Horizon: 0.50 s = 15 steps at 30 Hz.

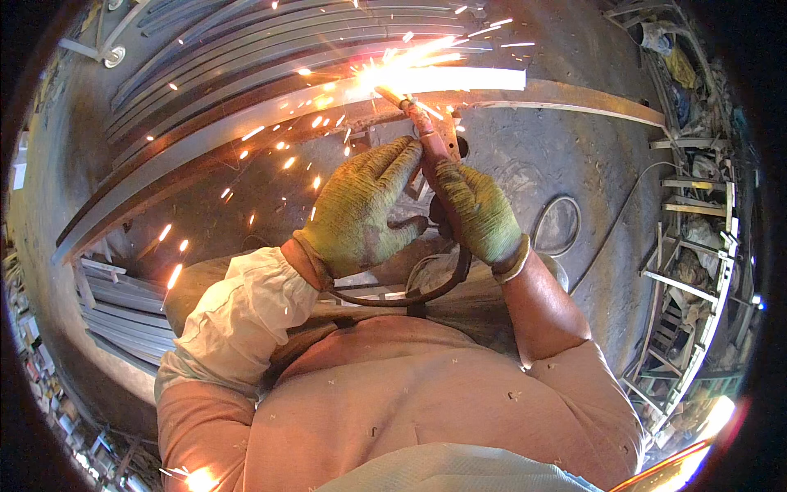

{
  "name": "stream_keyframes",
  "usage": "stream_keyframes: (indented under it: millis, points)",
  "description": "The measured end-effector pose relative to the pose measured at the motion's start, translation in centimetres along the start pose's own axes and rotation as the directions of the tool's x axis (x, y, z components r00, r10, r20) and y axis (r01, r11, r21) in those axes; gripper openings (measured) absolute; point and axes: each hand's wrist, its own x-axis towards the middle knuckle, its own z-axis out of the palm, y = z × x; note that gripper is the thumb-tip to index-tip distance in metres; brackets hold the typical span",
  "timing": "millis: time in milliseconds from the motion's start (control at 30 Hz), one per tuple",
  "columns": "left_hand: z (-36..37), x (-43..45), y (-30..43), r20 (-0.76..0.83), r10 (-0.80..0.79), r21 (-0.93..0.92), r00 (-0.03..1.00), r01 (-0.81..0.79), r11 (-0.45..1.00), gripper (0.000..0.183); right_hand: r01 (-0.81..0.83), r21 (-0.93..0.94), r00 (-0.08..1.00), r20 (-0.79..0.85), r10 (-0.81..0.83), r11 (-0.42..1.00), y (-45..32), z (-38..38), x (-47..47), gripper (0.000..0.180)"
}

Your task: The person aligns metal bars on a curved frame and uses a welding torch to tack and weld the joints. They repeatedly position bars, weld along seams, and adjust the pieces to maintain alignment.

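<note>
My right hand, in a worn yellow-green glove, is wrapped around the handle of a welding torch. The torch's nozzle points up and left at a long steel bar. At its tip a white-hot arc glares and hides the joint, while sparks fly out on both sides. My left hand, gloved alike, has its thumb spread from its fingers; the fingertips lie against or just beside the torch, I cannot tell which. From the handle's lower end a dark torch cable loops left beneath my hands.
Beyond the bar lie several long metal profiles; more profiles are stacked at lower left. A hose loop rests on the floor to the right. A metal rack with bundled material stands along the right side.
</note>
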Motion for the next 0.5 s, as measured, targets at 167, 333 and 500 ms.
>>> stream_keyframes:
  millis: [167, 333, 500]
  points:
    - [0.3, 0.1, -0.4, 0.007, 0.013, -0.018, 1.0, -0.013, 1.0, 0.097, -0.035, 0.001, 0.999, -0.035, 0.035, 0.999, 0.6, 0.1, 0.3, 0.063]
    - [0.8, -0.3, -0.7, -0.074, 0.059, 0.078, 0.995, -0.053, 0.996, 0.094, -0.072, -0.039, 0.997, -0.003, 0.072, 0.997, -0.4, -0.1, 0.0, 0.066]
    - [0.7, 0.0, -0.6, -0.043, 0.042, -0.023, 0.998, -0.043, 0.999, 0.095, -0.072, -0.021, 0.997, -0.019, 0.072, 0.997, -0.1, 0.0, 0.1, 0.065]
